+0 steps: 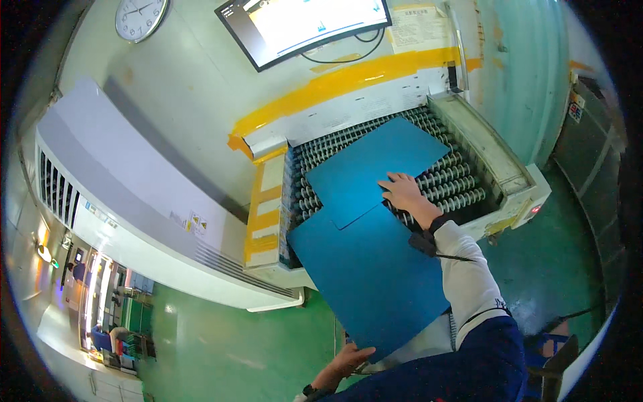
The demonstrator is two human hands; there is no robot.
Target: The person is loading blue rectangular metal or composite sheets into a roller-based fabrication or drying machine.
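Two flat blue sheets show in front of me. The far blue sheet [375,161] lies on the conveyor's rows of ridged rollers [462,184]. Closer to me, the near blue sheet [368,281] reaches over the conveyor's front edge, and its far end meets or overlaps the far sheet. My left hand [348,360] grips the near sheet at its bottom edge, thumb on top, the other fingers partly hidden. With fingers spread, my right hand [404,194] rests on the right part of the far sheet's near edge.
Conveyor side rails [482,144] flank the rollers. A white cabinet unit with vents [154,181] stands on the left. On the wall hang a monitor [308,27] and a round clock [140,17]. At right is a dark panel [589,147]. The floor [201,328] is green.
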